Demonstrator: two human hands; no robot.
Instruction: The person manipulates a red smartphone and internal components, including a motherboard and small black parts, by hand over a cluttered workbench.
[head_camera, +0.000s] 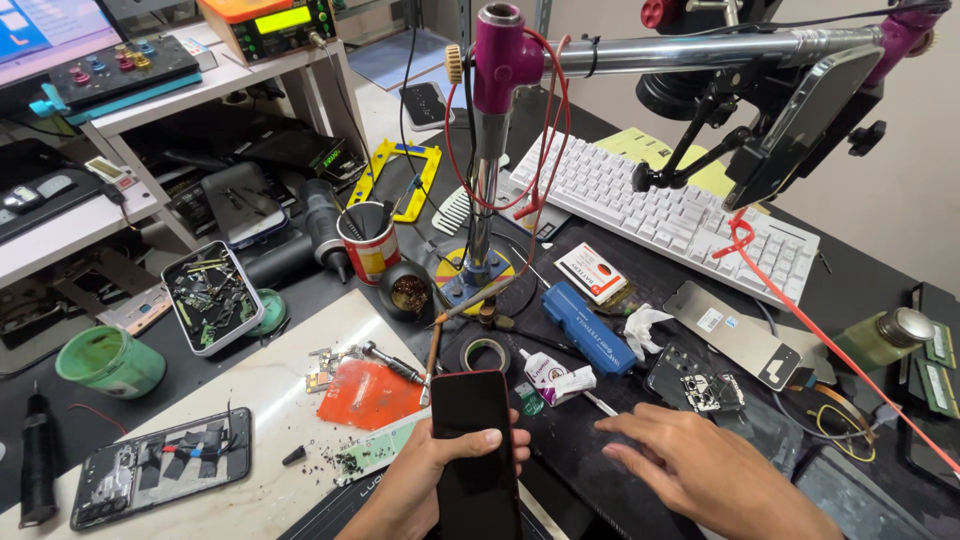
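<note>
Gripping phone (474, 450) in left fingers (470, 441).

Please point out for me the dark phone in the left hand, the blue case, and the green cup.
dark phone (474, 440), head view, on the middle of its black screen.
blue case (587, 326), head view, on its top face.
green cup (112, 361), head view, on its side wall.
</note>
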